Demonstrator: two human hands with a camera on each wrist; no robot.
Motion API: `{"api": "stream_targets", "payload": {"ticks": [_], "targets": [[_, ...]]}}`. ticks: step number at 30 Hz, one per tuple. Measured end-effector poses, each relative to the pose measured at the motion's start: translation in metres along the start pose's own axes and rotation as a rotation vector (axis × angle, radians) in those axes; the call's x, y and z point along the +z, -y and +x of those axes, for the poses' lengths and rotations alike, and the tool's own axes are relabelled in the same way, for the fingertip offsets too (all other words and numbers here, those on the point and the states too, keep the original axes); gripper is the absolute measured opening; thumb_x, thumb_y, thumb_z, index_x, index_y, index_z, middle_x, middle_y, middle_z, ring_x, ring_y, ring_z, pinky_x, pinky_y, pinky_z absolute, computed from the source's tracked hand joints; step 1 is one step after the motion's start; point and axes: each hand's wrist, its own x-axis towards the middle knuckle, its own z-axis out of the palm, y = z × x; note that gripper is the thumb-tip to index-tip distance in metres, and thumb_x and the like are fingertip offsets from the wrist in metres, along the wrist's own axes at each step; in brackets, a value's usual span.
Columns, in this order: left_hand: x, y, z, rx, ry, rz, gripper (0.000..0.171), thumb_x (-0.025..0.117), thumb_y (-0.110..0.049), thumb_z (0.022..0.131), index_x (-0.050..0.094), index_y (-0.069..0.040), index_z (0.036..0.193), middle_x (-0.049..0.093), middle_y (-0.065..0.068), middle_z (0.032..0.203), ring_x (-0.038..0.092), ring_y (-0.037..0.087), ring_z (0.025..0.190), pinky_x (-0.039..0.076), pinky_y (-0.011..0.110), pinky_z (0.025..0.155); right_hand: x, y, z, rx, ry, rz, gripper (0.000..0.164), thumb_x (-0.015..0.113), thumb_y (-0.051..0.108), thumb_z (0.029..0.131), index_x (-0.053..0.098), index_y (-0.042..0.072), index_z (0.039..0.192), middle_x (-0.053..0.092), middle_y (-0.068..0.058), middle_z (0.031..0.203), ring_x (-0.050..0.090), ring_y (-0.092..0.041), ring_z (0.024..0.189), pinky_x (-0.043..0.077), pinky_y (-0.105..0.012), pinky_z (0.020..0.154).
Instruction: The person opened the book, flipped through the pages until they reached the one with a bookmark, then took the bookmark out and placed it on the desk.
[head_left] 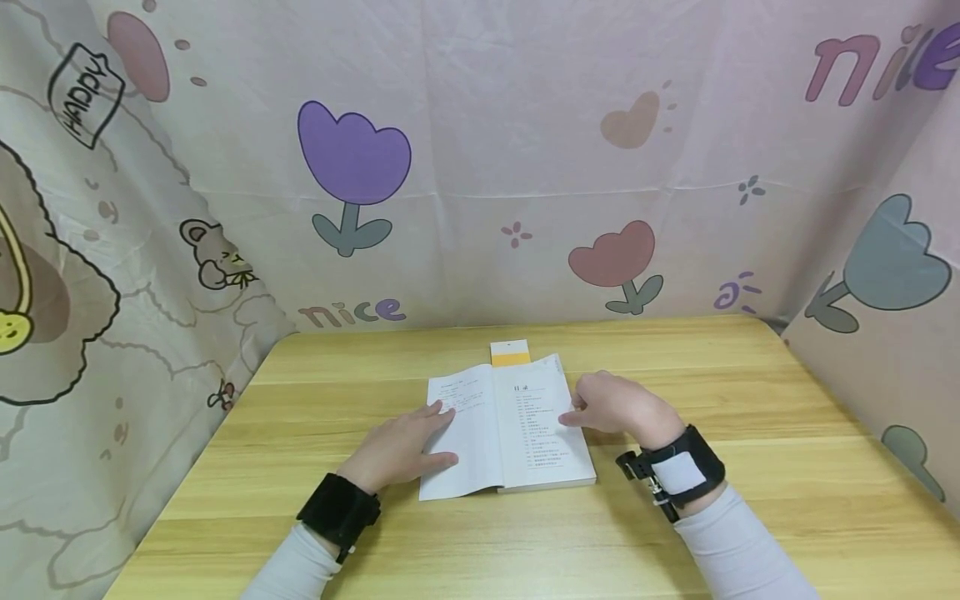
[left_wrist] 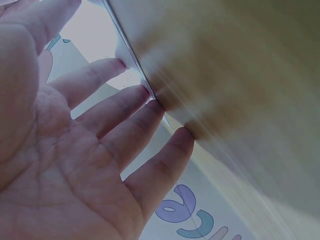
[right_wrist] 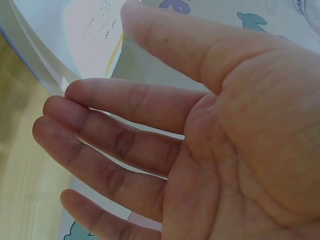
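An open book [head_left: 536, 450] lies on the table, with printed lines on its right page and faint handwriting-like marks on its left page [head_left: 472, 458]. My left hand [head_left: 397, 450] rests on the left page with spread, mostly straight fingers; in the left wrist view its fingertips [left_wrist: 186, 134] meet the edge of the page and the tabletop. At the book's right edge, my right hand [head_left: 618, 407] has a finger or thumb touching the printed page. Seen from the right wrist, its thumb [right_wrist: 150, 32] and fingers stand apart, the index fingertip close to the page edges.
Beyond the book's top edge lies a small white and yellow card or box [head_left: 510, 352]. The wooden table [head_left: 300, 433] reaches back to a patterned cloth [head_left: 465, 167], which also hangs along both sides. Each wrist wears a black strap [head_left: 341, 512].
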Motion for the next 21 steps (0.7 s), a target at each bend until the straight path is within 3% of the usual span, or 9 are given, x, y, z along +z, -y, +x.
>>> {"api": "stream_targets", "payload": {"ticks": [6,21], "targets": [[0.0004,-0.0005,-0.0008,0.004,0.002,0.007,0.072,0.063,-0.053,0.086,0.049,-0.012,0.143,0.040,0.014,0.146,0.039,0.033,0.131,0.037,0.054,0.099,-0.0004,-0.0007,0.0002,0.005,0.005,0.003,0.031,0.069,0.035,0.087,0.068,0.010,0.069,0.032,0.005,0.055,0.030,-0.009,0.047,0.022,-0.022,0.045],[-0.0010,-0.0003,0.0003,0.004,0.007,0.006,0.072,0.062,-0.053,0.087,0.048,-0.012,0.144,0.039,0.014,0.147,0.037,0.032,0.132,0.037,0.053,0.100,-0.0049,0.0002,-0.0006,-0.013,0.000,0.006,0.021,0.069,0.033,0.088,0.070,0.016,0.075,0.036,0.005,0.058,0.035,-0.009,0.049,0.025,-0.023,0.046]]}}
